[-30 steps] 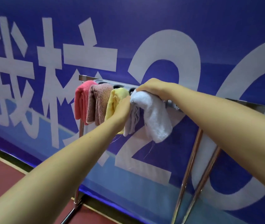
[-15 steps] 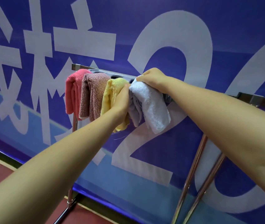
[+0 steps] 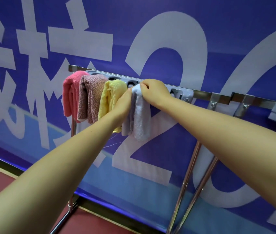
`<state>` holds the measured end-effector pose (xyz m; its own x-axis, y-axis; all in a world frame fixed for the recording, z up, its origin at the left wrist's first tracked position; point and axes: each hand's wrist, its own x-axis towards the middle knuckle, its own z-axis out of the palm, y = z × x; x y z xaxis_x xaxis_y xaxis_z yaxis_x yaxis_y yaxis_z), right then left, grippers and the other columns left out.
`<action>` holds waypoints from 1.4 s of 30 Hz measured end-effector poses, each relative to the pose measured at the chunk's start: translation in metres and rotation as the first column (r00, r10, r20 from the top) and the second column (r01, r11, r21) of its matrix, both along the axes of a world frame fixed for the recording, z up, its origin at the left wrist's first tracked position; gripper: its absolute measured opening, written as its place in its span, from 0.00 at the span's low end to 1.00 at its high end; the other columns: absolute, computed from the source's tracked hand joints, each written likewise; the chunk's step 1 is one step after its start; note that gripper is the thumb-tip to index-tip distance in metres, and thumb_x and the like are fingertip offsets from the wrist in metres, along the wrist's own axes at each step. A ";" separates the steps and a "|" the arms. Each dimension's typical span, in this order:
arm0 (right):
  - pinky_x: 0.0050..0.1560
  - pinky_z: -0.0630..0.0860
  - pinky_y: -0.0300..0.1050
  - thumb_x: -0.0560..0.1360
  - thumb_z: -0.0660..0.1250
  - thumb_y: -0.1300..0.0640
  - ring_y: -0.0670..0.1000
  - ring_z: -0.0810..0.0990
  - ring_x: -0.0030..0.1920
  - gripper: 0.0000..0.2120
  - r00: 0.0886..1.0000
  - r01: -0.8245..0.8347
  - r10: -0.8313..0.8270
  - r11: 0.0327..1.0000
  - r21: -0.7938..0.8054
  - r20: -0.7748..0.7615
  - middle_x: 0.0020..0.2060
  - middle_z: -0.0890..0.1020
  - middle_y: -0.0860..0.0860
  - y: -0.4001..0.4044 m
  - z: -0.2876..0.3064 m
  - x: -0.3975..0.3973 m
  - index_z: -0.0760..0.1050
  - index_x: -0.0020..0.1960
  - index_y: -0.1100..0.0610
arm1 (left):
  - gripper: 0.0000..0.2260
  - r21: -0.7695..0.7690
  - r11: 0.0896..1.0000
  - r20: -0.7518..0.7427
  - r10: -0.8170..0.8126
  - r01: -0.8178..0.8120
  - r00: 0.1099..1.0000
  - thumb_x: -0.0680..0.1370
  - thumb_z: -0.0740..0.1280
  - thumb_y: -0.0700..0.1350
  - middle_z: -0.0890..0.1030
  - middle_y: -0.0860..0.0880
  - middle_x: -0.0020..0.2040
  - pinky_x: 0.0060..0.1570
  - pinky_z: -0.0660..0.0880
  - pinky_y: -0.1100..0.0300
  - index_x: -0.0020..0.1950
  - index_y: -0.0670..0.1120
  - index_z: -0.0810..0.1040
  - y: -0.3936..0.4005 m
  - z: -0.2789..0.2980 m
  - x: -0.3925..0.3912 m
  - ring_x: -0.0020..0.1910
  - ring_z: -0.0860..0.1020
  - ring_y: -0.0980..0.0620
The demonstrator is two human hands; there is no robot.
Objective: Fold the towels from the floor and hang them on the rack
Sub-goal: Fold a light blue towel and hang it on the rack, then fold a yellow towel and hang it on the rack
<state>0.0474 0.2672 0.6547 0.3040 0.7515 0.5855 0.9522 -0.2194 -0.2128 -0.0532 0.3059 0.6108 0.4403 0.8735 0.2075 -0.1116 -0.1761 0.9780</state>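
Since 1 second ago, the white towel [image 3: 139, 115] hangs straighter on the rack [image 3: 218, 97], beside 3 others. Right hand [image 3: 154, 92] pinches its top fold; left hand [image 3: 123, 103] steadies its side with fingers hidden, likely squaring the drape.

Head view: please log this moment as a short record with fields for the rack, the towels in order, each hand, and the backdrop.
rack: metal rack, bar crossing the frame, legs running down to the floor
towels on bar, left to right: pink towel, mauve towel, yellow towel, white towel
left hand: against the white towel's left side
right hand: fingers curled on the white towel's top
backdrop: blue banner, large white characters
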 end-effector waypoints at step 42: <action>0.28 0.65 0.40 0.75 0.63 0.65 0.50 0.70 0.28 0.09 -0.201 0.322 -0.429 0.820 -0.473 -0.881 0.28 0.73 0.52 -0.402 -0.567 -0.030 0.74 0.36 0.59 | 0.11 -0.631 0.773 -0.572 -0.518 0.062 0.636 0.80 0.58 0.41 0.76 0.49 0.34 0.33 0.66 0.62 0.40 0.47 0.75 -0.281 -0.493 -0.040 0.31 0.72 0.52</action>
<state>0.0179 -0.1353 0.0878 0.7226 0.2645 -0.6387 -0.4588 -0.5076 -0.7293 -0.0931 0.0247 0.1178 0.4935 0.5236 -0.6944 0.6706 0.2794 0.6872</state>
